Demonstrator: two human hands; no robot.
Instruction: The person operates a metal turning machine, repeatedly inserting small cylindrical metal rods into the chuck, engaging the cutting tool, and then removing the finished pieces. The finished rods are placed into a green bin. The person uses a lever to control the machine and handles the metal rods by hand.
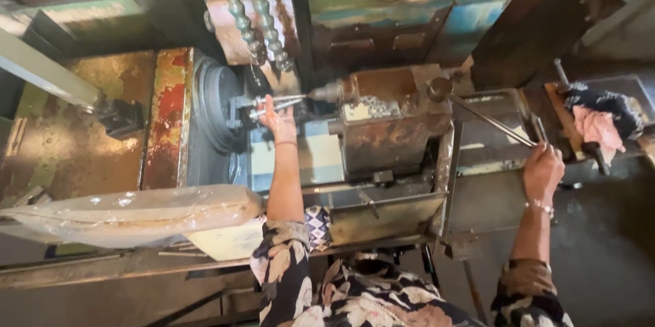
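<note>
My left hand [278, 121] reaches forward to the lathe chuck [215, 105] and its fingers close around a thin shiny metal rod [273, 106] that sticks out of the chuck jaws. A drill-like tool [321, 93] on the rusty turret block [389, 122] points at the rod's end. Off to the right, my right hand [542, 170] grips the end of a long steel lever handle [488, 121] that runs up to a round knob [440, 88].
A plastic-wrapped bundle [136, 214] lies along the front rail at the left. Pink and dark rags [600, 122] sit on a tray at the far right. Two segmented coolant hoses [256, 13] hang above the chuck. A rusty red panel [164, 119] stands left of the chuck.
</note>
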